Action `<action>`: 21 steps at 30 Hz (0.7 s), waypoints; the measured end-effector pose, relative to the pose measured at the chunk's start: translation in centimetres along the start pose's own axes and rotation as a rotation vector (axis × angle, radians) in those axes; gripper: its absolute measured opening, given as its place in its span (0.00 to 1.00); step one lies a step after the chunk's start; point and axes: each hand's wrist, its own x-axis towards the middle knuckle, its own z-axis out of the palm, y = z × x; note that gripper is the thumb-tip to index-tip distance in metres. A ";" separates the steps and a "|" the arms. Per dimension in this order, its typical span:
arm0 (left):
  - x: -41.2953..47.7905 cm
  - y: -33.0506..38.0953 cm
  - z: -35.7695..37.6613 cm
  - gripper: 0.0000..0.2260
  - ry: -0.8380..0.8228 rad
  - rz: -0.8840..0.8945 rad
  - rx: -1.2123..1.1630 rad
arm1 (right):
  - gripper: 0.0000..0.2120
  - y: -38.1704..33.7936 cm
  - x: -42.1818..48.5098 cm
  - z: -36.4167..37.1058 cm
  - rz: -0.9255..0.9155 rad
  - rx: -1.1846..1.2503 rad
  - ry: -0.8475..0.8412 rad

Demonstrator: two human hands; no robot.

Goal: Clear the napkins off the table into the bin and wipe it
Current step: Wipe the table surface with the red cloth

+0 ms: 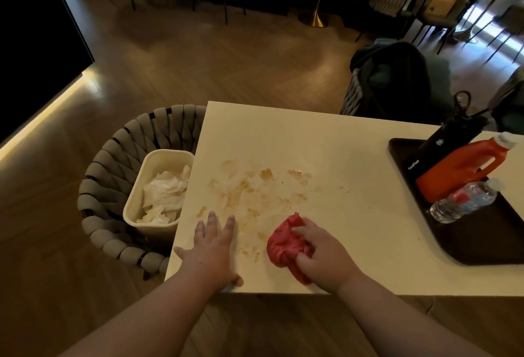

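Observation:
A cream table (326, 147) carries brownish smears (249, 192) across its near left part. My right hand (323, 254) grips a bunched red cloth (283, 246) pressed on the table near the front edge, just right of the smears. Flat on the table, at its near left corner, lies my left hand (211, 251) with fingers spread and nothing in it. A cream bin (136, 203) sits on a woven chair beside the table's left edge. Crumpled white napkins (167, 195) fill it.
A dark tray (482, 243) at the right holds an orange jug (459, 169), a black flask (445, 141) and a lying clear water bottle (462, 200). The woven chair (107, 181) stands left of the table; another chair with dark clothing (394, 79) stands behind it.

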 end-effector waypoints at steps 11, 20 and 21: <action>0.5 10.7 -0.7 0.30 0.153 0.555 0.144 | 0.27 2.4 0.0 -1.9 0.280 -0.164 -0.052; 1.7 14.6 -0.2 0.24 0.007 0.379 0.315 | 0.40 3.0 0.8 -2.0 0.289 -0.354 -0.206; 1.6 14.7 -0.2 0.23 0.004 0.374 0.311 | 0.39 2.9 0.9 -2.0 0.288 -0.365 -0.206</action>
